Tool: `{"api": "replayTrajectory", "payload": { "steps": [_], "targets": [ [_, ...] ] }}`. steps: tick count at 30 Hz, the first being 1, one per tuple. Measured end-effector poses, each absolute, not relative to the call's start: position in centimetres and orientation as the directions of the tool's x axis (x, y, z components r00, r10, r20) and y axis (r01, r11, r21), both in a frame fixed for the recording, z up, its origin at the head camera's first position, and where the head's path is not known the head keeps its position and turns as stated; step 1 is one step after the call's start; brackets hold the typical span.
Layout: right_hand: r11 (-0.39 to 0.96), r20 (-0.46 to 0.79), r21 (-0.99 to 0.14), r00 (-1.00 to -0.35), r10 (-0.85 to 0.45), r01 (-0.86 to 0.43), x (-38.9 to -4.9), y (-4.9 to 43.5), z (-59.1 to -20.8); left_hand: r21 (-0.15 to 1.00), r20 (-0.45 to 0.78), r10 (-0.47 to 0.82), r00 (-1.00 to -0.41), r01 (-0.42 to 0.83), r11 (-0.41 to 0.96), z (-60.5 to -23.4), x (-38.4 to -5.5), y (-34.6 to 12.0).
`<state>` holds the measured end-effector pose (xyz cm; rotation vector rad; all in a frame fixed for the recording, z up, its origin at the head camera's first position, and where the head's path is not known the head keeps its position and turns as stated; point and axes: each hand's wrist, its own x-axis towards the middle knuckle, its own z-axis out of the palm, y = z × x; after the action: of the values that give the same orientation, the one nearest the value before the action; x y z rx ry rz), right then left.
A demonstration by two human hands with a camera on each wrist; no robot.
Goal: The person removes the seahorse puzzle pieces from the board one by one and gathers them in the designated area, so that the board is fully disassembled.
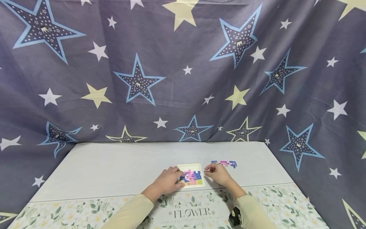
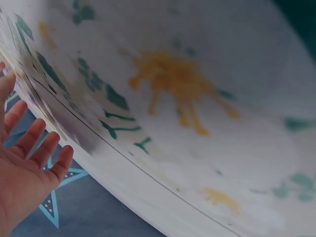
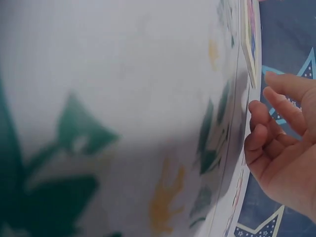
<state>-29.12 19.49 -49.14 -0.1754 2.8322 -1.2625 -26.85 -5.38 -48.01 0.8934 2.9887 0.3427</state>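
A small pale puzzle frame (image 1: 203,182) lies on the table, holding a partly assembled picture (image 1: 191,176) in pink, blue, yellow and green. White backing shows along the upper part inside the frame. My left hand (image 1: 167,180) rests at the frame's left side, its thumb and fingertips over that edge. In the left wrist view its fingers are loosely spread. Just off the frame's right edge is my right hand (image 1: 219,175). The right wrist view shows its thumb and forefinger apart with nothing seen between them, the other fingers bent.
Behind my right hand lie loose puzzle pieces: a pink one (image 1: 224,163), a dark blue one with a star (image 1: 233,164) and a blue one (image 1: 214,162) partly covered by the hand. A floral cloth (image 1: 183,210) covers the table's near part. A starry curtain (image 1: 171,111) hangs behind.
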Motion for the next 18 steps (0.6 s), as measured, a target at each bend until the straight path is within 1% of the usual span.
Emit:
{"api": "replayTrajectory", "payload": {
  "steps": [8,14,18],
  "targets": [
    [0.653,0.004,-0.747,-0.982,-0.191,-0.130,-28.8,18.7,-49.0,0.153,0.034,0.574,-0.818,0.572,0.806,-48.2,-27.1,-4.4],
    [0.655,-0.009,-0.743,-0.976,-0.217,-0.139,-28.9,18.2,-49.1,0.086,0.054,0.626,-0.778,0.628,0.773,-48.6,-27.3,-3.7],
    [0.668,-0.006,-0.728,-0.973,-0.233,-0.155,-29.0,17.9,-49.1,0.080,0.064,0.652,-0.755,0.656,0.751,-48.8,-27.4,-3.3]
  ]
}}
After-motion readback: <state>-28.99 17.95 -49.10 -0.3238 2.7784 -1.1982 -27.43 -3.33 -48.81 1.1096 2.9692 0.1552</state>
